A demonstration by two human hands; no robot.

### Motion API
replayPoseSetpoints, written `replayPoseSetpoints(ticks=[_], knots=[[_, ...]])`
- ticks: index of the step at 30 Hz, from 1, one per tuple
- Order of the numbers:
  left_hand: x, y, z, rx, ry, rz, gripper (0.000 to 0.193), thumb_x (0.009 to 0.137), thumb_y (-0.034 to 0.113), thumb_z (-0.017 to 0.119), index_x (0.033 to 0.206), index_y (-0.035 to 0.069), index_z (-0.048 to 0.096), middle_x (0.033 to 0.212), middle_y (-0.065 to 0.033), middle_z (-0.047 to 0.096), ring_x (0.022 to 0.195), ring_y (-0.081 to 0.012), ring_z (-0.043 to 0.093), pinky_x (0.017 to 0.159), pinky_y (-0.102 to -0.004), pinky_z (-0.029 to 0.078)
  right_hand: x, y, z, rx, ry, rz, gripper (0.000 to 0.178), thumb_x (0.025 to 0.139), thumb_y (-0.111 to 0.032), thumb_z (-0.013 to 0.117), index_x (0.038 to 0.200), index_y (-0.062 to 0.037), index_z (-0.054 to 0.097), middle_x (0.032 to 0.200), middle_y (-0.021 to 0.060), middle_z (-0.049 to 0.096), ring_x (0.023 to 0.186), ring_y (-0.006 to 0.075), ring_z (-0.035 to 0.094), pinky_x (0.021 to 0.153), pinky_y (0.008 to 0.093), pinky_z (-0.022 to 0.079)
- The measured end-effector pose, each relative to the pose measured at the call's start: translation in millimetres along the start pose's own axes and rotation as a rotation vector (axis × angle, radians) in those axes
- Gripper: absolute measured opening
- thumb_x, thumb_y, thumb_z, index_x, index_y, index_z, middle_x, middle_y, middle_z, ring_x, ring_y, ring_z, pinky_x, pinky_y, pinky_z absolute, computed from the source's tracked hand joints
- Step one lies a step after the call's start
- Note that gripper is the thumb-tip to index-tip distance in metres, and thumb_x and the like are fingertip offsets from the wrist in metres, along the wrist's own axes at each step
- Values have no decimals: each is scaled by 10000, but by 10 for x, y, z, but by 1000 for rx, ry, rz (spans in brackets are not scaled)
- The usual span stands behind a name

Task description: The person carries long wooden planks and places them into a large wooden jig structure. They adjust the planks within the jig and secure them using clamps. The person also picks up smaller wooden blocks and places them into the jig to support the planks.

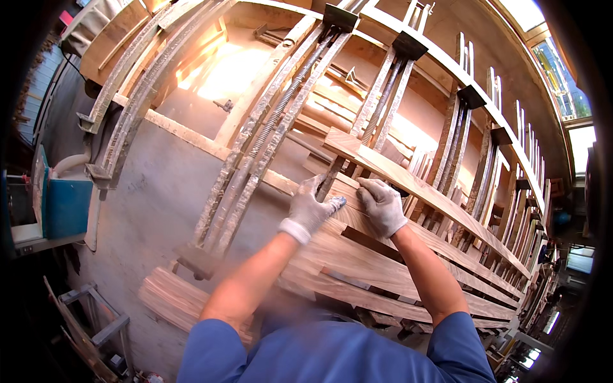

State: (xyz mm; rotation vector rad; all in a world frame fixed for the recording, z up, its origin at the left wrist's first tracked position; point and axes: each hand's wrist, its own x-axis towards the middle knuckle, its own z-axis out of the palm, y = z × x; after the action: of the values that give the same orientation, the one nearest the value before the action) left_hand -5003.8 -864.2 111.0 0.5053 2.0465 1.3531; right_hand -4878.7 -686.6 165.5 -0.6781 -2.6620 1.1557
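My left hand (pixel 310 209), in a white glove with a blue-stained thumb, grips a pale wooden board (pixel 359 217) near its left end. The thumb lies apart from the fingers, beside an upright dark metal bar (pixel 330 177). On the same board, a little to the right, my gloved right hand (pixel 383 207) has its fingers curled over the far edge; the fingertips are partly hidden. Just beyond both hands, a long wooden plank (pixel 421 185) lies slantwise across the clamp bars. Nearer to me, more brown boards (pixel 370 262) lie side by side with dark gaps between them.
A large rack of metal bar clamps with threaded screws (pixel 281 115) spreads across the far side. To the left, a stack of short boards (pixel 175 297) sits above the grey floor (pixel 153 217). A teal machine (pixel 67 201) and a grey metal stand (pixel 105 325) are at the far left.
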Motion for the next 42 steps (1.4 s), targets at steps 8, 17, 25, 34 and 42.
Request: replayPoseSetpoints(ticks=[8,17,25,34,42], knots=[[7,-51,31,56,22,17,831,774,420,939,1415,-4,624,1379,-247,640,1330,-386,582,1166,-450,458,15,99,48,-57,-20,35,253,999,-149,700,1200,-14,771,1153,179,764,1072,340,734,938,402,578],[-3,33,-26,95,9,45,789,815,411,908,1418,-6,617,1398,-232,632,1358,-385,552,1180,-457,443,130,36,11,-23,-80,93,292,997,-250,729,1160,-16,793,1137,186,752,1050,340,730,933,395,568],[-14,73,-9,81,81,64,730,784,300,953,1363,-24,648,1321,-213,675,1219,-338,674,1074,-420,540,320,-99,-18,-73,-179,208,303,1001,-335,727,1101,-69,831,1059,193,765,981,356,733,891,417,569],[-23,16,15,135,81,87,752,791,319,944,1388,-21,638,1351,-216,663,1254,-350,649,1099,-424,520,325,-139,30,-150,-206,245,300,1007,-359,713,1060,-92,838,1059,169,762,993,372,720,908,452,561],[-7,14,40,105,40,52,764,806,308,948,1401,-47,627,1345,-215,689,1227,-291,688,1063,-386,550,238,5,44,-152,-133,206,370,1020,-438,683,1078,-107,837,1124,174,754,1044,381,717,954,457,554]])
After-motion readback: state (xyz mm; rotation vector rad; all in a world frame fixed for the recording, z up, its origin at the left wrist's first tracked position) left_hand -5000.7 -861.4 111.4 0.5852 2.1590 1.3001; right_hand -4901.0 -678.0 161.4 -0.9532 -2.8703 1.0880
